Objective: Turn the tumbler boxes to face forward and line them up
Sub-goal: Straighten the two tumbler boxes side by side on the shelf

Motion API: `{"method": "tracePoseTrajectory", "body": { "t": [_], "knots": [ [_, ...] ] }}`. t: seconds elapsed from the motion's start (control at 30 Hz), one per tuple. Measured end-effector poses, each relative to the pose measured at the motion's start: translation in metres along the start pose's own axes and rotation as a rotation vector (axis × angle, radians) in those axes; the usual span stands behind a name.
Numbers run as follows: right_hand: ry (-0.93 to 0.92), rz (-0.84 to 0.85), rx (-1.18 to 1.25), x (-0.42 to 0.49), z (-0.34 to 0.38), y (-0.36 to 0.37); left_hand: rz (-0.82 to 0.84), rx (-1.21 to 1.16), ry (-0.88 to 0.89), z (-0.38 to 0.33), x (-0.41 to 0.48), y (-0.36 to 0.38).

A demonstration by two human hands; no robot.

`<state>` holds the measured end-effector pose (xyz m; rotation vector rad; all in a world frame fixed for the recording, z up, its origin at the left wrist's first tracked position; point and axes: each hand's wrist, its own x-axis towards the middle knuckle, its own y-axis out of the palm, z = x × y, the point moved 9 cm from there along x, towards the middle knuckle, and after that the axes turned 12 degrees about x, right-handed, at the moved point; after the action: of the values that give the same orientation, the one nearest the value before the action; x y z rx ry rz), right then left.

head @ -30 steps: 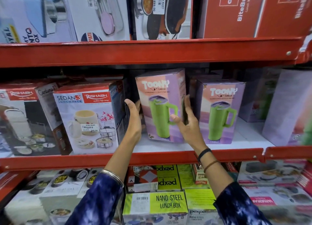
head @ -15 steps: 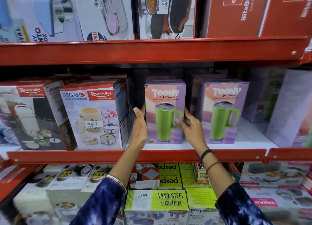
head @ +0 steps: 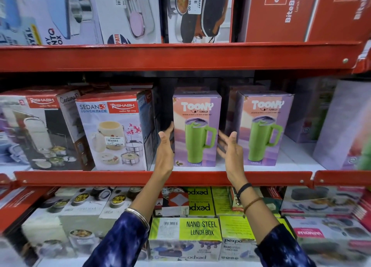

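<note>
Both hands are raised at the centre of the frame, one on each side of a purple tumbler box (head: 197, 128) that stands upright on the middle shelf (head: 160, 178). On the box's left edge, the left hand (head: 165, 146) is open with its fingers together and pointing up, palm turned toward the box; whether the palm touches the cardboard or sits just beside it cannot be told. To the right of the box, the right hand (head: 230, 150) is open with fingers spread, slightly blurred, and seems to be just clear of the box. This box faces forward, showing the name "Toony" over a green handled tumbler. A second tumbler box (head: 265, 128) with the same print stands right of centre on the same shelf, also front-on, with a gap between the two; their front faces sit roughly level with each other near the shelf's red lip. More purple boxes show dimly behind them, and one large blurred purple box (head: 345, 126) fills the right edge. Left of centre stands a white lunch pack box (head: 116, 134) marked "Sedan-3", with another box of that brand at the far left. Lower centre, below the shelf, lies a yellow-green lunch box carton (head: 200, 229).
</note>
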<state>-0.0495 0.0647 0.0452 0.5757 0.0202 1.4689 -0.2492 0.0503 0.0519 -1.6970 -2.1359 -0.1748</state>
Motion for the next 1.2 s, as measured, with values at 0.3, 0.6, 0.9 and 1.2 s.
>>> {"method": "tracePoseTrajectory", "body": {
  "t": [0.3, 0.6, 0.9, 1.2],
  "knots": [
    [-0.028, 0.043, 0.017, -0.026, 0.010, -0.004, 0.050, 0.024, 0.020, -0.015, -0.032, -0.004],
    [-0.046, 0.037, 0.015, -0.043, 0.016, -0.002, 0.068, 0.085, 0.037, -0.028, -0.057, -0.010],
    [-0.175, -0.090, -0.024, -0.045, 0.048, -0.036, -0.058, 0.433, 0.460, -0.085, -0.088, 0.034],
    [-0.250, -0.277, -0.043, 0.000, 0.080, -0.130, 0.153, 0.176, 0.208, -0.077, -0.062, 0.146]
  ]
}}
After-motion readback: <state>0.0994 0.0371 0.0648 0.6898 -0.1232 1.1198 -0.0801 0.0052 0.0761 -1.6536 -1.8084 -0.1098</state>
